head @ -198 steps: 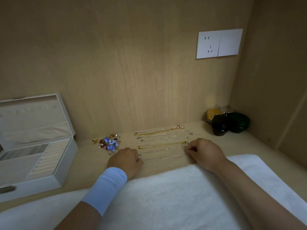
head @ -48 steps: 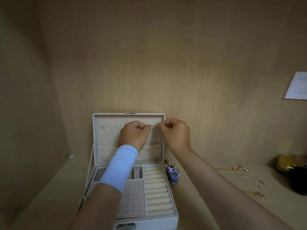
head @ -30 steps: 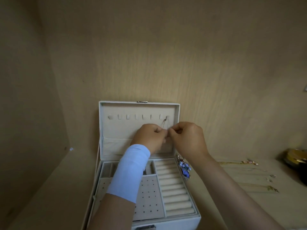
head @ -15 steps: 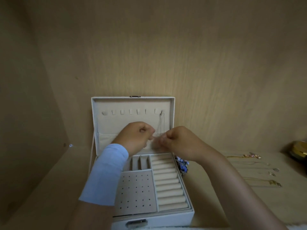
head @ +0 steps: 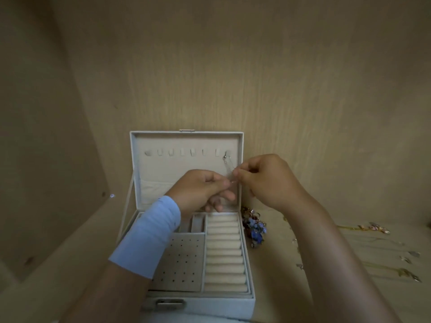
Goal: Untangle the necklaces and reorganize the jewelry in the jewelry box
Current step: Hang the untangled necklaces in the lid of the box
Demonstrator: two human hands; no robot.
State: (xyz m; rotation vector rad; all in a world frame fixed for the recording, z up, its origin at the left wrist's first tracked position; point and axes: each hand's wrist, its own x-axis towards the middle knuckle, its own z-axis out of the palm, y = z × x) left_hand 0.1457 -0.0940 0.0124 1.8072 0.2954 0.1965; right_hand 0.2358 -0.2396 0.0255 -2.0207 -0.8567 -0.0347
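A white jewelry box stands open before me, its lid upright with a row of small hooks. A thin silver necklace hangs from the rightmost hook. My left hand and my right hand meet in front of the lid, each pinching the chain's lower part between thumb and fingertips. Below them lie the box's ring rolls and a perforated earring panel, both without jewelry. My left forearm covers part of the tray.
A cluster of blue and red jewelry lies just right of the box. Several gold and silver necklaces are laid out on the wooden shelf at the right. Wooden walls close in behind and at the left.
One end of the silver necklace went onto the rightmost lid hook about a second ago. Both hands have since slid down the hanging chain and a little to the right.
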